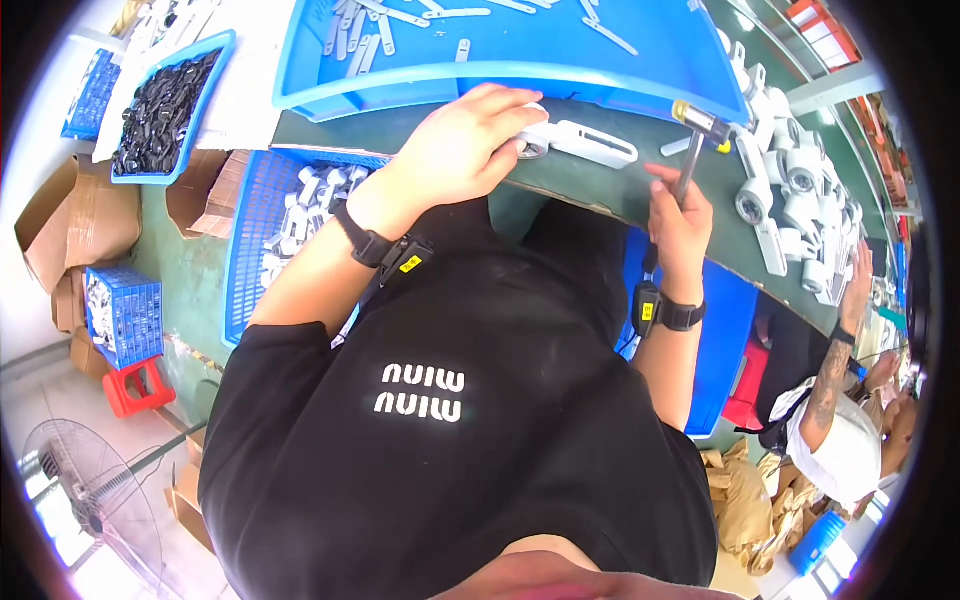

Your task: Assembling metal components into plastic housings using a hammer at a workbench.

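Observation:
My left hand [455,145] lies over the round end of a white plastic housing [597,145] with a long slotted handle, pressing it on the green table by the near rim of a blue tray [500,72]. Its fingers are bent around that end, partly hiding it. My right hand [680,225] is closed on the shaft of a hammer [703,122] with yellowish faces. The hammer stands head up, to the right of the housing and apart from it. Flat light-grey strips [365,50] lie loose in the tray.
White housings [800,170] are heaped on the table at right. At left, a blue basket [240,240] holds white parts, and a blue tray [190,150] holds black parts. A fan [90,490] and a red stool [138,390] stand lower left. Another person's arm [830,380] reaches in at right.

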Available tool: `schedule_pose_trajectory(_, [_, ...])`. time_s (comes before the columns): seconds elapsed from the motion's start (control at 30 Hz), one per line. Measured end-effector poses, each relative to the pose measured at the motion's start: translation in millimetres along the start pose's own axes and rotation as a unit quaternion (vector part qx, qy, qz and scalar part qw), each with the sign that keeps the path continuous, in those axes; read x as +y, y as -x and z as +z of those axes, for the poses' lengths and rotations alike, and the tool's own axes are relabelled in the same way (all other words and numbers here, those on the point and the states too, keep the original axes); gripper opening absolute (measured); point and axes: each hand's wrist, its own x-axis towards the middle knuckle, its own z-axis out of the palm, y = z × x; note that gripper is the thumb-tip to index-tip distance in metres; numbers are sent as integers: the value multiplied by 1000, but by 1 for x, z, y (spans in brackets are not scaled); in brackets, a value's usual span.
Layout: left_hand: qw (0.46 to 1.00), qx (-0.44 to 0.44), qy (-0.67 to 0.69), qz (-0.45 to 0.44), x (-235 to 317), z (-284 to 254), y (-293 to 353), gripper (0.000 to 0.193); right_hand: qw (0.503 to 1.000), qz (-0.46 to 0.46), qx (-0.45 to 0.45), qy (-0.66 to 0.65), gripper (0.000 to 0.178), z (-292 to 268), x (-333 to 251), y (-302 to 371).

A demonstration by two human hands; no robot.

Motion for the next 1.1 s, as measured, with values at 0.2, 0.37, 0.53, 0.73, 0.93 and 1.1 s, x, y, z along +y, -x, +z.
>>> schedule_pose_trajectory(0.2, [999, -1, -47, 8, -3, 2, -6, 46, 1000, 0, 6, -9, 20, 2, 1, 0])
schedule_pose_trajectory(0.37, [997, 28, -62, 19, 15, -19, -9, 29, 1000, -1, 15, 5, 21, 3, 3, 2])
schedule_pose_trajectory(0.53, [988, 119, -64, -68, 7, -55, -42, 8, 1000, -1, 7, -16, 21, -1, 6, 2])
schedule_pose_trajectory(0.73, [922, -107, -263, -262, -93, -71, -106, 30, 1000, -15, 14, 10, 21, 2, 6, 2])
schedule_pose_trajectory(0.93, [847, -339, -234, -337, -134, -46, -132, 36, 999, -34, 31, 14, 20, 2, 13, 5])
schedule_pose_trajectory(1.1, [847, -354, -155, -365, -149, -33, -124, 35, 999, -21, 39, -3, 19, 2, 10, 8])
